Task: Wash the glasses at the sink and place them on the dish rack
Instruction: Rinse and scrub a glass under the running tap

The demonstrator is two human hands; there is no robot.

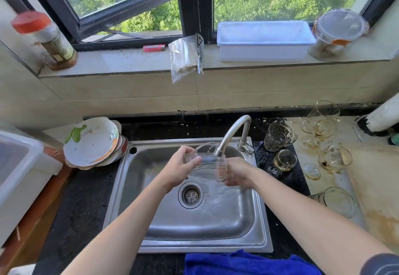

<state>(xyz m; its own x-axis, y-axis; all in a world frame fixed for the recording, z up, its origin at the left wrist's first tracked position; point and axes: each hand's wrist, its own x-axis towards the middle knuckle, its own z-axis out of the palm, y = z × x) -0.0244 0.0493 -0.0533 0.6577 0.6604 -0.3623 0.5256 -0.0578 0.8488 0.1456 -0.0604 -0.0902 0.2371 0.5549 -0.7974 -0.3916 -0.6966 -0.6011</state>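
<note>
Head view: both bare forearms reach in over the sink (194, 245) and the hands meet right under the tap (235, 128).
Left grip (181, 165): closed on the left end of the glass (207, 164), thumb in front, fingers curled round the rim side.
Right grip (237, 173): cupped round the right end of the same glass. The fingers are partly hidden behind it, but it looks like it's holding on.
Glass: clear, tipped on its side, held up above the basin with the spout tip right at it.
Basin: steel, with water rippling on the floor just beside the drain strainer (191, 194).
Right side: the dirty glasses (285, 160) sit near the sink on the worktop (82, 199), with a cut-glass mug (278, 136) at the back. More sit further right on a stained pale surface, some with brown dregs.
Left side: a stack of plates (92, 143) leans at the sink's back-left corner.
Front edge: a blue cloth (241, 264) lies bunched up just below the sink.
Windowsill (129, 60): holds a white tray (265, 41), a pink lighter (153, 48) and a red-capped spice bottle (45, 37).
</note>
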